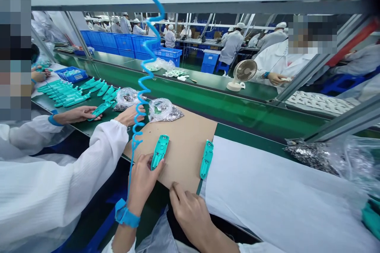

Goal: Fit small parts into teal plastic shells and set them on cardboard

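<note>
Left hand (145, 180) pinches a teal plastic housing (160, 151), best kept steady; right hand (192, 214) curls by the cardboard sheet (185, 148), grasp indeterminable.

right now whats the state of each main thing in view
cardboard sheet: lying flat
teal casing: held over the sheet
left hand: closed on that casing
second teal casing: unheld, lying at the sheet's right edge
right hand: at the sheet's near edge, grip unclear
blue wristband: fastened on
coiled cord: hanging, reaching down to the wristband
fan: upright, spinning unclear
</note>
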The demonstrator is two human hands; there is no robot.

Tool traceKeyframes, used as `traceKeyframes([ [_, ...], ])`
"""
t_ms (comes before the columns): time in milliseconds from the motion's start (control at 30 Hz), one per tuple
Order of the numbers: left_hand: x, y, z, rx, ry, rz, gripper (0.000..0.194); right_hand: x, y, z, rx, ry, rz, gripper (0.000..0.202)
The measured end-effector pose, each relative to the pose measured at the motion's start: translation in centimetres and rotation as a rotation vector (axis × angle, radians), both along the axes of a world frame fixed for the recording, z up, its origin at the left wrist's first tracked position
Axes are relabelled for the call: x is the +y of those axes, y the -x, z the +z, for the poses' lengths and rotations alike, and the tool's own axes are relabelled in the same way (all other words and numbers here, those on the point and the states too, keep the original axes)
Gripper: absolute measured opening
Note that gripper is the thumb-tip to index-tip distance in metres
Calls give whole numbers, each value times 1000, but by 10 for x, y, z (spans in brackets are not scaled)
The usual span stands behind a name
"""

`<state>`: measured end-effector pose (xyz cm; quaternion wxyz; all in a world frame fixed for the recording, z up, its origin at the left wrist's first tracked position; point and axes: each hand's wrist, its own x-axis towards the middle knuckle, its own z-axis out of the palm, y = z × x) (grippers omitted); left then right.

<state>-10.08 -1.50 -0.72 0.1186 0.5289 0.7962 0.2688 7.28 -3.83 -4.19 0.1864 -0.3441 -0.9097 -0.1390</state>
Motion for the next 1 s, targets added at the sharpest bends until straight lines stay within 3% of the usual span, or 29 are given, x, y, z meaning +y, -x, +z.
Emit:
traceKeyframes([
  [133, -1, 1, -1, -11, -2, 15, 35, -3, -1, 6, 101, -5, 105, 27],
  [267, -6, -4, 7, -49, -38, 13, 34, -4, -14, 29, 326, 175, 129, 30],
  [367, -14, -22, 19, -99, -89, -24, 32, -1, -46, 49, 476, 317, 23, 25],
  [467, -23, -59, 29, -132, -143, -126, 27, 6, -98, 58, 527, 357, -181, 17],
  [600, -26, -128, 26, -117, -158, -309, 26, 15, -177, 51, 416, 480, -485, 26],
  [767, -12, -203, -2, 47, -171, -458, 37, 18, -241, 36, 369, 724, -777, 28],
  [833, -6, -220, -11, 114, -151, -504, 49, 17, -250, 32, 354, 756, -805, 28],
  [1000, 1, -229, -16, 182, -45, -624, 43, 12, -254, 23, 189, 623, -774, 30],
])
